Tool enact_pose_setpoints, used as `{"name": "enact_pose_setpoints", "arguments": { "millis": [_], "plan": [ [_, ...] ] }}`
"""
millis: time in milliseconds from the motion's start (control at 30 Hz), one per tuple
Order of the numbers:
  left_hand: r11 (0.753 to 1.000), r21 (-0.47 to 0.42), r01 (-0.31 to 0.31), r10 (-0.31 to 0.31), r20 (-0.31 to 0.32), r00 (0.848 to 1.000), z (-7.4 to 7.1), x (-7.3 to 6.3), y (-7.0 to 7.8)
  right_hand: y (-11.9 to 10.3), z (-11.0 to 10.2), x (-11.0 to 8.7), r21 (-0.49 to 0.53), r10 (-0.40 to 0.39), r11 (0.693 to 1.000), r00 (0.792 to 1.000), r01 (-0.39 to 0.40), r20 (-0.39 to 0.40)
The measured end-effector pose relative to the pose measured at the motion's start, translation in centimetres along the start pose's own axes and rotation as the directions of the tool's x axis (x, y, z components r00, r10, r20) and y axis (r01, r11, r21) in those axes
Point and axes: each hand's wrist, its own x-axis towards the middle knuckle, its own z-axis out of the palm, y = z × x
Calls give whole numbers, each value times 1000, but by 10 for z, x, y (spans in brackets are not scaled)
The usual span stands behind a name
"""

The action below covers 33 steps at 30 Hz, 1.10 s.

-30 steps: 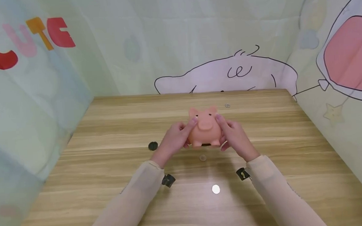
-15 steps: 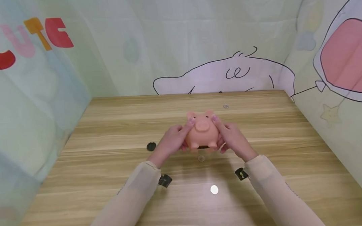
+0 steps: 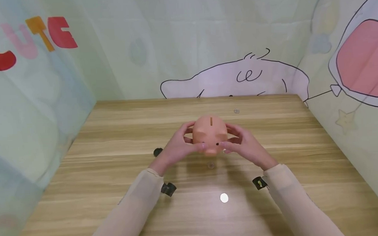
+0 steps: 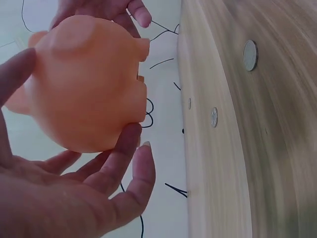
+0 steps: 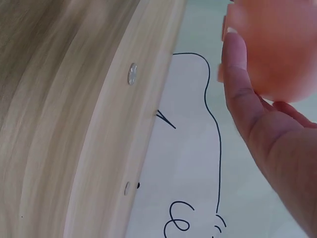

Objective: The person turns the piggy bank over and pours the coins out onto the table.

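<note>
A pink piggy bank [image 3: 210, 131] is held up over the table in the head view. Its back, with a narrow coin slot [image 3: 211, 121], faces up and its snout points toward me. My left hand [image 3: 181, 143] grips its left side, thumb near one eye. From the other side my right hand [image 3: 245, 143] grips it, thumb by the other eye. The left wrist view shows the piggy bank [image 4: 89, 84] between both hands, its feet clear of the tabletop. In the right wrist view, a finger [image 5: 235, 54] lies along its underside, which is mostly hidden.
A round black cap [image 3: 157, 152] lies beside my left wrist, partly covered. One coin [image 3: 211, 165] lies below the piggy bank, another coin [image 3: 237, 111] near the table's back edge. A bright white disc [image 3: 224, 197] shines nearer to me. Printed curtains [image 3: 135, 46] surround the wooden table [image 3: 116, 205].
The piggy bank has tipped forward: its face and underside were toward me, and now its slotted back shows. Both hands turned with it, keeping their grip. The coins and cap lie where they were.
</note>
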Motion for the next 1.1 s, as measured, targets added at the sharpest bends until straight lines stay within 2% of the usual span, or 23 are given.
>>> {"name": "enact_pose_setpoints", "arguments": {
  "millis": [200, 500, 633, 867, 1100],
  "plan": [
    [999, -17, -45, 45, -8, 999, 1, -3, -3, 5, 0, 0, -61, -64, 996, 998, 64, -9],
    [998, -30, -60, 59, -21, 998, 3, -2, -4, 6, 0, -2, -62, -80, 995, 996, 78, -34],
    [995, -26, -94, 93, -36, 995, 4, -1, -4, 4, -1, -3, -25, -122, 992, 991, 121, -45],
    [974, -17, -226, 224, -80, 971, 8, 0, -7, 6, 1, -2, 41, -246, 968, 967, 249, -71],
    [958, -4, -285, 283, -98, 954, 10, -1, -8, 7, 3, -2, 20, -302, 952, 950, 305, -81]
  ]
}}
